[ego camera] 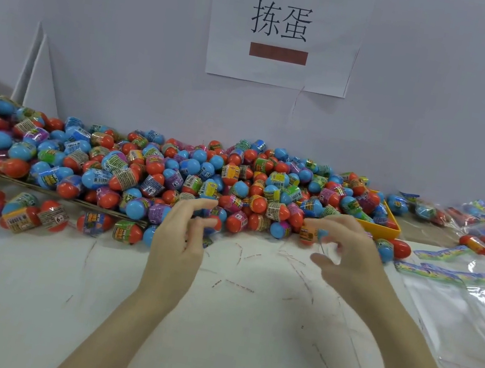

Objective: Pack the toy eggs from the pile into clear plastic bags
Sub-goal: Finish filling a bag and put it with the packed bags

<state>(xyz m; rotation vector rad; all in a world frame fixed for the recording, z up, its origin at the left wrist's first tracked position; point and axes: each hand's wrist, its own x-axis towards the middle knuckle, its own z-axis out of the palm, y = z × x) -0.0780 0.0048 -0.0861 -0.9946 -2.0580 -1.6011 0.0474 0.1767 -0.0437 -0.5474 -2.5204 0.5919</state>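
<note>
Over the white paper-covered counter (pixel 210 324), the left hand (pixel 181 238) and right hand (pixel 348 254) are hovering with fingers loosely curled, gripping nothing, at the near edge of the pile of red and blue plastic toy eggs (pixel 191 174). Taking edge eggs first should be avoiding spills. Clear plastic bags (pixel 467 314) are lying at the right edge. The wall sign (pixel 283 25) is reading "拣蛋".

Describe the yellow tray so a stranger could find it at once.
Start at the paper sign on the wall, then drop to the egg pile. At its right end, beyond the right hand, sits the yellow tray, the only solid yellow, straight-edged thing there.
</note>
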